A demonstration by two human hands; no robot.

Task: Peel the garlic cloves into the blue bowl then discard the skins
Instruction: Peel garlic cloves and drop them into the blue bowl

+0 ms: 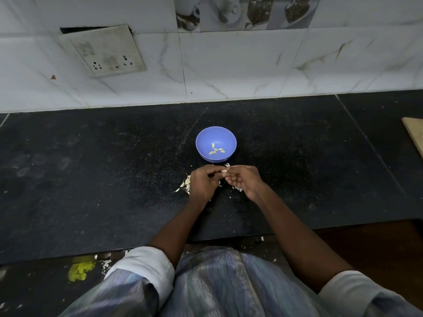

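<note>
A blue bowl (pixel 215 136) stands on the black counter (pixel 91 168) and holds several peeled garlic cloves (pixel 216 150). Just in front of it, my left hand (pixel 202 181) and my right hand (pixel 243 178) meet over the counter. Between their fingertips they pinch one small garlic clove (pixel 224 171). A heap of unpeeled cloves and loose skins (pixel 185 183) lies on the counter left of my left hand. More skins (pixel 238 188) show under my right hand, partly hidden by it.
A white tiled wall with a socket plate (pixel 107 51) rises behind the counter. The corner of a wooden board (pixel 415 133) juts in at the right edge. A yellow scrap (pixel 80 269) lies below the counter's front edge on the left.
</note>
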